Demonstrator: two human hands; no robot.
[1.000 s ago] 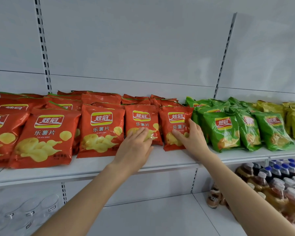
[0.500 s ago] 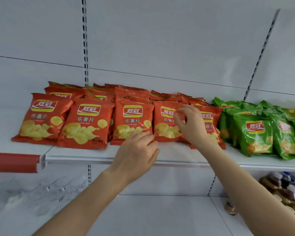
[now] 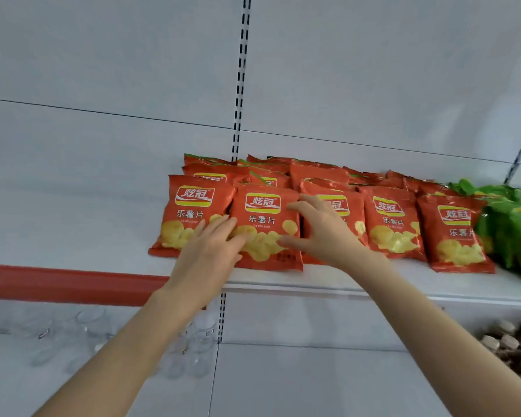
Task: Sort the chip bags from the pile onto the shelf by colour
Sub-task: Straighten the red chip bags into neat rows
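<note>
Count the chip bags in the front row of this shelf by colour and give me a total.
Red bags: 5 in the front row, with more stacked behind them
Green bags: no firm count, as they are blurred and cut off by the right edge
Total countable in the front row: 5

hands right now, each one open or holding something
Left hand: open, straight fingers resting on the second glossy orange-red chip bag from the left.
Right hand: open, fingers spread, touching that bag's right edge; no grip shows.
</note>
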